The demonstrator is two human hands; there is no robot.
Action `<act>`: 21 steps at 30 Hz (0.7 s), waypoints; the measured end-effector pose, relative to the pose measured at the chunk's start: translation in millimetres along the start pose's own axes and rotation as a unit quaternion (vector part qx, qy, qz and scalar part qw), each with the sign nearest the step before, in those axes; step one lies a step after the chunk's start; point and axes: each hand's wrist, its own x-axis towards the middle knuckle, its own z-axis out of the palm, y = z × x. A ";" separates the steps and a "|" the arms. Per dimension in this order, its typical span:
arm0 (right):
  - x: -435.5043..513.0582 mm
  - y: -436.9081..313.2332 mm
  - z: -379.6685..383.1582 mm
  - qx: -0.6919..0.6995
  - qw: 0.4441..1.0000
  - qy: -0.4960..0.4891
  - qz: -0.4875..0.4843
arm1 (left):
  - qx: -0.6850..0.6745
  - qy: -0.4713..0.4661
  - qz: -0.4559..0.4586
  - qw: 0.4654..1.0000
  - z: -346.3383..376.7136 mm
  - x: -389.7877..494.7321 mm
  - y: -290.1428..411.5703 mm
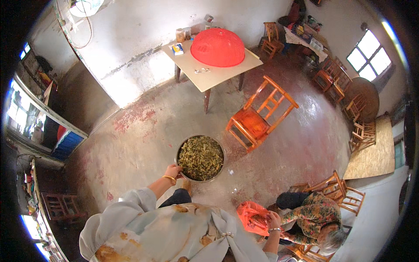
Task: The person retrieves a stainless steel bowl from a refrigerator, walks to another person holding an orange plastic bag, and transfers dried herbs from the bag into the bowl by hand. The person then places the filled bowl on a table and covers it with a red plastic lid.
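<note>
My left hand [173,171] grips the near-left rim of a round metal basin [224,162]. Chopped green-yellow plant matter [201,158], perhaps preserved vegetables, fills the basin. Off to the right, my right hand [274,220] holds the edge of a red plastic bag [250,211], which has dark contents I cannot make out. Close beside that bag is a seated person [314,213] in a floral top, whose forearms reach towards it; their hands are partly hidden.
A wooden chair [252,121] stands ahead on the worn concrete floor [147,144]. Behind it, a table [209,82] bears a red mesh food cover [217,47] and jars [180,35]. More chairs [363,134] line the right wall, near a leaning board [373,154]. A glazed cabinet [45,121] is at left.
</note>
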 end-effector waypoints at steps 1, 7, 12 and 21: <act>8.9 -8.9 -1.6 0.007 1.000 -0.018 0.018 | 0.003 0.018 -0.001 1.000 1.0 -5.9 -1.7; 57.3 -71.9 31.5 -0.087 0.987 -0.138 -0.004 | -0.024 0.024 0.067 0.997 20.1 -9.3 2.8; 100.1 -93.3 115.9 -0.118 0.971 -0.202 -0.049 | -0.055 -0.015 0.086 0.995 24.6 47.5 -17.5; 260.9 -153.4 357.3 -0.101 0.903 -0.400 -0.123 | -0.131 -0.073 0.126 0.981 48.3 192.9 -65.5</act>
